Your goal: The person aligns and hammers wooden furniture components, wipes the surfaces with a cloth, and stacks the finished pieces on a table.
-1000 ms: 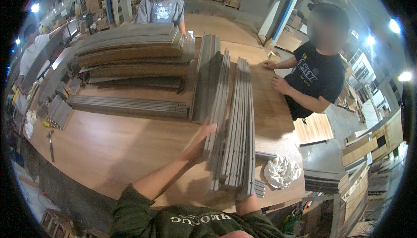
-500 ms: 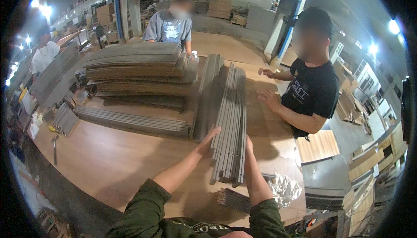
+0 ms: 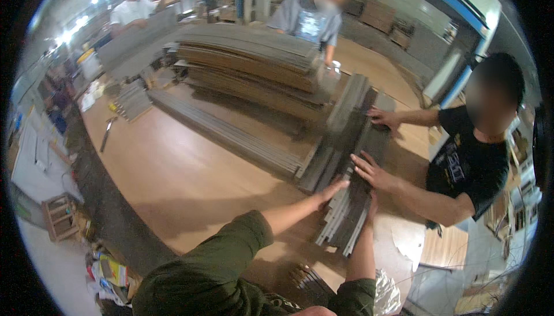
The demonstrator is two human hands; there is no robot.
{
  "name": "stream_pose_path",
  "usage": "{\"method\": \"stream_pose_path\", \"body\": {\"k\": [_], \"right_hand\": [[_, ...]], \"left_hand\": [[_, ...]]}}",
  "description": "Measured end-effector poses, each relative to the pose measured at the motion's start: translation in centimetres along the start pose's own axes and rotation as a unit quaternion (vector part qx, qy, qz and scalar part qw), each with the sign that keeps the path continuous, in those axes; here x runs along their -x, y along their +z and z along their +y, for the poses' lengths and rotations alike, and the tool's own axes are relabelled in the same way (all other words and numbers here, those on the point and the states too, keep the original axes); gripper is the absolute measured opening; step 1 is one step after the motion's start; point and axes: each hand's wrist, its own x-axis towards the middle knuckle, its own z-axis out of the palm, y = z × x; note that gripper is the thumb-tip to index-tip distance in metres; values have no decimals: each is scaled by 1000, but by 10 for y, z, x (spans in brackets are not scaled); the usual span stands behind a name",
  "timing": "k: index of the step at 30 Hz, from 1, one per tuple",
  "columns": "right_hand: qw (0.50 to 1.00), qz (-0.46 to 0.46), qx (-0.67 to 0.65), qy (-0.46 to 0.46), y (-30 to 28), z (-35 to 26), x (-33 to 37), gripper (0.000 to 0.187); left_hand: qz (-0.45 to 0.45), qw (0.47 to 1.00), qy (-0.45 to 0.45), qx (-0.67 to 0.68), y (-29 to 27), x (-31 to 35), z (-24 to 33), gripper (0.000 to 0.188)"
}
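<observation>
Head view: nearest me, at the bottom edge, lie short strips (image 3: 314, 283) and crumpled white wrapping (image 3: 386, 294). Just beyond, right of centre, my left hand (image 3: 334, 191) and right hand (image 3: 371, 206) clasp a bundle of long grey strips (image 3: 351, 209) from either side — right fingers mostly hidden. Farther along it, a co-worker's hand (image 3: 372, 174) touches down, fingers spread. Beyond — upper middle — sits a stack of boards (image 3: 248, 65).

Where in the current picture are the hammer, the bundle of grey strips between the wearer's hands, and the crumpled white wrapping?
Hammer (image 3: 106, 136): head view, middle of the handle.
Bundle of grey strips (image 3: 355, 202): head view, top face, nearer half.
Crumpled white wrapping (image 3: 386, 293): head view, creased surface.
</observation>
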Motion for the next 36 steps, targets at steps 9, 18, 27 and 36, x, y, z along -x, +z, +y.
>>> {"method": "stream_pose_path", "body": {"k": [9, 18, 27, 36], "right_hand": [[980, -4, 150, 128, -32, 9, -22, 44], [802, 50, 585, 108, -155, 16, -32, 45], [436, -107, 889, 87, 48, -61, 87, 43], [429, -394, 813, -23, 283, -36, 139, 48]], "left_hand": [[66, 984, 31, -160, -12, -11, -22, 73], [173, 895, -78, -404, 46, 13, 34, 54], [148, 806, 55, -570, -47, 184, 11, 35], [506, 826, 55, -242, -120, 516, 16, 28]]}}
